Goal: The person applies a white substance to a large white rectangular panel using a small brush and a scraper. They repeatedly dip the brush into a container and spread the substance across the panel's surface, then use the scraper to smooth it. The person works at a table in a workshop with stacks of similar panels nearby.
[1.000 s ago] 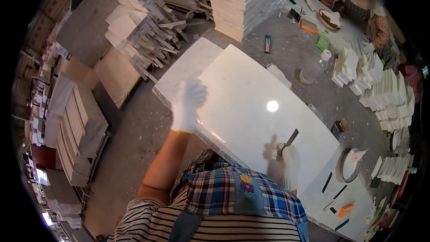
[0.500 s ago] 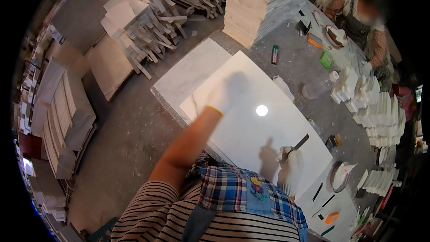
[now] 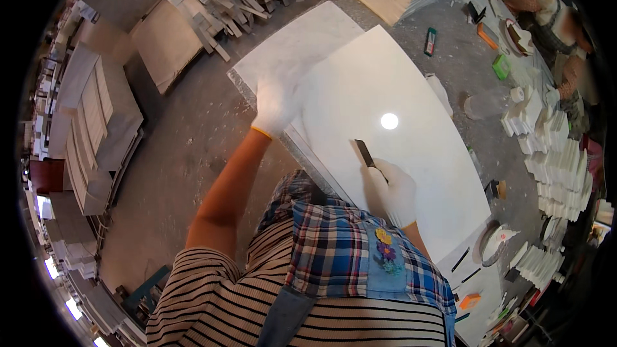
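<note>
A large, glossy white slab (image 3: 360, 103) lies over a second pale slab (image 3: 321, 29), with a round bright reflection on it. My right hand (image 3: 395, 193), in a white glove, is closed around a narrow dark flat blade (image 3: 364, 153), its free end pointing up and left over the slab. At the slabs' left edge is my left hand (image 3: 275, 106), gloved in white with a yellow cuff. Motion smears its fingers, so their pose does not show.
Right of the slab lie a green-and-black box (image 3: 430, 42), a clear bottle (image 3: 479, 106) and a round dish (image 3: 493, 245). Stacked white pieces (image 3: 559, 177) stand farther right. A co-worker (image 3: 559, 38) sits at upper right. Loose strips (image 3: 238, 0) pile up at the back.
My left hand has moved from over the slab's middle to its left edge. My right hand has shifted up and left with the blade, now pointing up-left instead of up-right. The view has shifted.
</note>
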`<state>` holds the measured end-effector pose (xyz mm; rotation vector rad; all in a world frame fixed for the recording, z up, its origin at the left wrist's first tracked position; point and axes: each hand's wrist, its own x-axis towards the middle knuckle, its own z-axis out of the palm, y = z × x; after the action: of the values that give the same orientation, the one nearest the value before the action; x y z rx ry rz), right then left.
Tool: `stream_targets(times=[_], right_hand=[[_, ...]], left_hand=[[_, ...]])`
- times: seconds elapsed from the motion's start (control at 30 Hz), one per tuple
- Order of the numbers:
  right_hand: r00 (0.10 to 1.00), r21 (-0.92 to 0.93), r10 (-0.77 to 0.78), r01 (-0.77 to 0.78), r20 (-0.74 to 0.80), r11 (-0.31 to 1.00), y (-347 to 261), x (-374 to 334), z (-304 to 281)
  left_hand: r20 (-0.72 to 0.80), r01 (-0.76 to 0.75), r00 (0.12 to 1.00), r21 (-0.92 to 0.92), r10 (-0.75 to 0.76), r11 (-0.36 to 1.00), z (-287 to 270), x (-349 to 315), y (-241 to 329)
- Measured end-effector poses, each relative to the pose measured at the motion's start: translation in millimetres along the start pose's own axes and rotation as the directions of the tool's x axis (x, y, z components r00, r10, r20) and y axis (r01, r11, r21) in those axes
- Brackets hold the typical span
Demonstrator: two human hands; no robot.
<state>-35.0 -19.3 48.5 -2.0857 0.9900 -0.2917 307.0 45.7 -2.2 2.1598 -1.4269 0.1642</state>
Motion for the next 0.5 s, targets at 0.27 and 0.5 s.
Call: stream_targets(times=[0.27, 0.5], right_hand=[[0.972, -0.259, -0.233, 0.227, 0.008, 0.939, -14.6, 37.6, 21.4], [0.96, -0.447, -0.248, 0.281, 0.132, 0.849, -19.2, 61.6, 25.9]], left_hand=[[-0.074, 0.118, 0.99, 0.015, -0.116, 0.993, 9.5, -29.4, 25.3], [-0.097, 0.106, 0.99, 0.004, -0.105, 0.994, 5.0, -29.9, 28.8]])
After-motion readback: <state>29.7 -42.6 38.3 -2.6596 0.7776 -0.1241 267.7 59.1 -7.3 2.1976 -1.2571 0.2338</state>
